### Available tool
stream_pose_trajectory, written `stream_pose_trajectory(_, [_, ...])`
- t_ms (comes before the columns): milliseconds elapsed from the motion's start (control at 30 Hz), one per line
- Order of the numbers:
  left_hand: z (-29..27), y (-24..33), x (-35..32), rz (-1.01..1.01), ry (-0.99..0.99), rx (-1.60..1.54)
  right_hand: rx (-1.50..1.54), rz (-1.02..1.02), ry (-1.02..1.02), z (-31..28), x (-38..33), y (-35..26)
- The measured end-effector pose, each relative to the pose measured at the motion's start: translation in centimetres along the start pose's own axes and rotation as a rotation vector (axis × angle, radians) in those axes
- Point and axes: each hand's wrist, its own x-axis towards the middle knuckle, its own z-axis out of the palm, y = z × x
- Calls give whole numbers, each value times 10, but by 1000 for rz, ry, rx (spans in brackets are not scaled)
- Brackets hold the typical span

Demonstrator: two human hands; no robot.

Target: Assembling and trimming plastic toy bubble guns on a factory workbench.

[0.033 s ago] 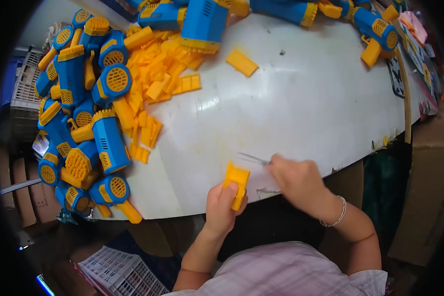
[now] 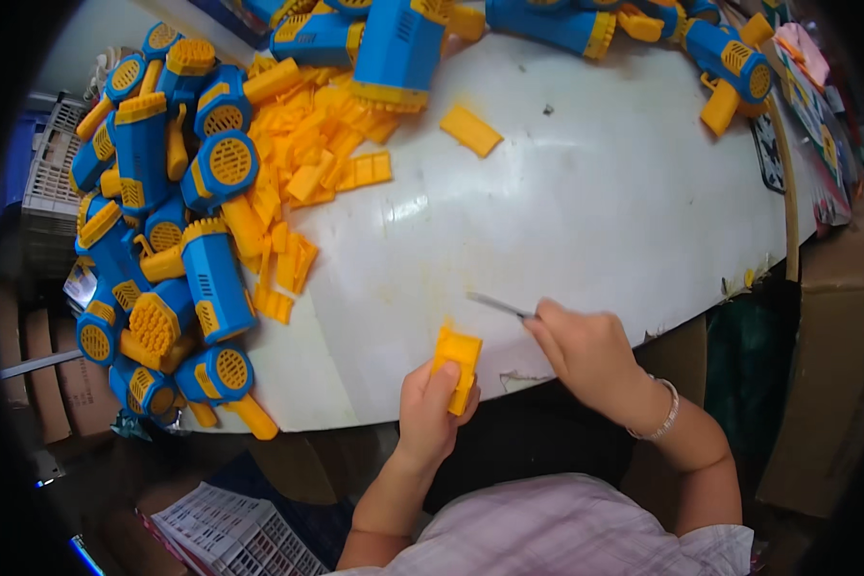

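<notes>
My left hand [image 2: 426, 408] is closed round a small yellow plastic part [image 2: 459, 355] near the table's front edge, thumb on top. The part stands tilted up, its far end sticking out past my fingers. Just right of it, my right hand [image 2: 590, 360] pinches a slim, pointed grey metal tool [image 2: 497, 305], which looks like a thin knife blade. Its tip points left over the table, above the yellow part and apart from it. The end inside my fist is hidden.
The white table [image 2: 586, 211] carries a heap of blue and yellow plastic housings [image 2: 216, 278] on the left and loose yellow pieces [image 2: 326, 134] beside it. One flat yellow piece [image 2: 471, 130] lies apart. More housings [image 2: 394, 48] line the far edge; a dark phone-like object [image 2: 770, 154] is at right.
My right hand with the metal tool has shifted slightly right, and the tool's angle has changed a little. My left hand keeps its hold on the yellow part, which has dipped slightly.
</notes>
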Motion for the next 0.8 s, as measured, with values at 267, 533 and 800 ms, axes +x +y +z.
stream_pose_trajectory(267, [-12, -2, -1, -27, -101, -68, -9, -145, -102, 1, -18, -25])
stream_pose_trajectory(533, [-30, -21, 9, -16, -184, -144, 32, -123, -106, 22, -14, -12])
stream_pose_trajectory(800, [-19, -10, 7, -80, -125, -129, -57, -76, -51, 17, -4, 2])
